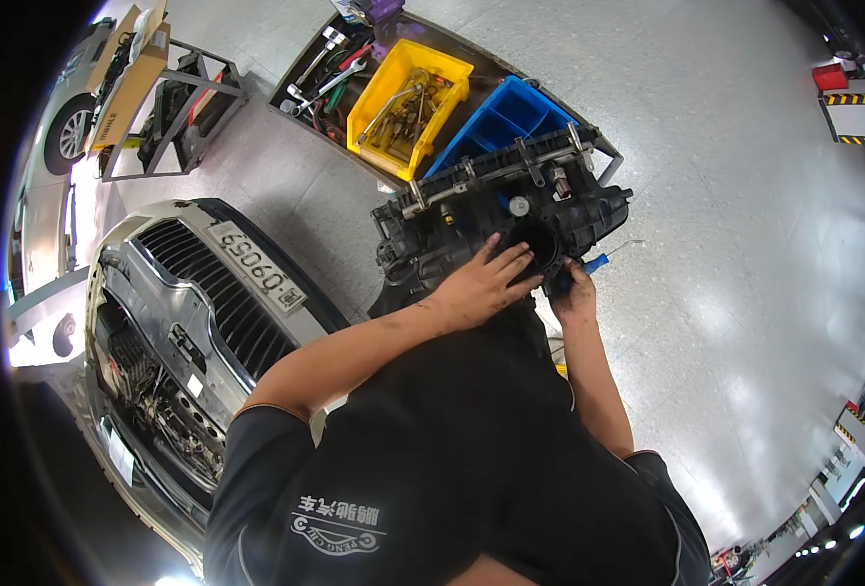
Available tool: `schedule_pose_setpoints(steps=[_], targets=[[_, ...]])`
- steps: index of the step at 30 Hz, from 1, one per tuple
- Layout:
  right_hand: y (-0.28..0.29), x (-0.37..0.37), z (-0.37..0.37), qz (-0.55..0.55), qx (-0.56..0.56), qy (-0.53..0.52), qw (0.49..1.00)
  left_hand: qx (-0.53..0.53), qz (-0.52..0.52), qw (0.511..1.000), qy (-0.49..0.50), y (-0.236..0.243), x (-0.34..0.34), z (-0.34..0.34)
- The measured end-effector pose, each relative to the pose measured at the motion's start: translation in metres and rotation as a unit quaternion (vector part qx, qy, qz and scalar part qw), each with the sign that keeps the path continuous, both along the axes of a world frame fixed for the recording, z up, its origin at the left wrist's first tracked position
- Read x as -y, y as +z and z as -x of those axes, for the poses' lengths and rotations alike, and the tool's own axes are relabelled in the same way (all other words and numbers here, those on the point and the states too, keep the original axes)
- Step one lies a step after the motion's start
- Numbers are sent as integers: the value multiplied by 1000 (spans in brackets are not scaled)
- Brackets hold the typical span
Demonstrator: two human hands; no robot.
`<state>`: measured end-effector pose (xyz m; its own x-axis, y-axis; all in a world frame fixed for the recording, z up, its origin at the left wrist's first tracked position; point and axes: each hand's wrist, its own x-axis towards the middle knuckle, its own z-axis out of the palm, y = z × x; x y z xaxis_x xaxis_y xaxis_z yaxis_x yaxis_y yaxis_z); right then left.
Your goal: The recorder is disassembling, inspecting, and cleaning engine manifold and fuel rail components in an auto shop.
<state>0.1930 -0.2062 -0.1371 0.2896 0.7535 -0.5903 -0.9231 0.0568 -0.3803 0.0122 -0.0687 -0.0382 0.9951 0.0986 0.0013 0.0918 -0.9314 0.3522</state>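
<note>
A black plastic engine intake manifold [422,256] with a metal rail [496,164] along its far side is in front of my body, at the tool cart's near edge. My left hand [486,281] lies on it with fingers stretched and apart, the fingertips at the rim of a round dark opening [540,239]. At the manifold's near right edge, my right hand [577,295] is closed around a blue-handled pick [596,262]. Its thin, bent metal shaft points away to the right. Dark smudges mark both hands. What lies under my right fingers is hidden.
The cart [295,49] carries a yellow bin [460,70] of metal parts, a blue divided bin [515,109] and wrenches [339,76]. A car with its hood raised has its grille [219,293] close on my left. A wheeled rack [173,161] with a cardboard box stands far left.
</note>
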Motion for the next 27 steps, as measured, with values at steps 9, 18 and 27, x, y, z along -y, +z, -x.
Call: schedule_pose_setpoints(steps=[9,18,27], targets=[[11,18,-18,95,46,-36,994,189,104,905,366,38,-55,44],[110,1,-14,360,589,154,707,-36,330,821,464,-11,-106,79],[203,-134,-2,153,729,424,514,-16,378,790,482,-13,-97,73]])
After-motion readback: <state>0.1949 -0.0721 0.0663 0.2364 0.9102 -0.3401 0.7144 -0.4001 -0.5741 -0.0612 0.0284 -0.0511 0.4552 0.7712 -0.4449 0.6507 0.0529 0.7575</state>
